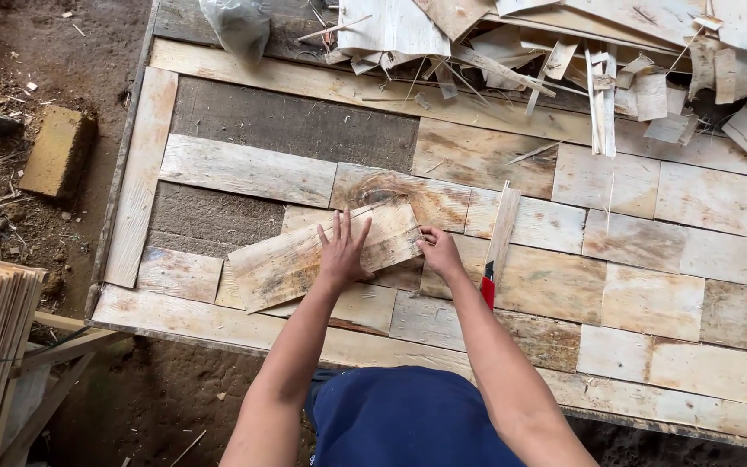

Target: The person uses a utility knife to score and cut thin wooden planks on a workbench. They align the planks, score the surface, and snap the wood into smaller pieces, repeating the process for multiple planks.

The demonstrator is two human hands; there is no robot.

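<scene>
Veneer sheet [326, 252] lay pressed under the flat left hand [341, 251], right hand [439, 252] pinching its edge, panel [650, 294] apparently mostly covered.

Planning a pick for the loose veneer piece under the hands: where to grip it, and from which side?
Take the loose veneer piece at its right short end, where the right hand pinches it now, coming in from the right. It is thin, lies flat and tilted on the veneer sheets, so only edges probably offer a grip. The left hand presses flat on its top.
</scene>
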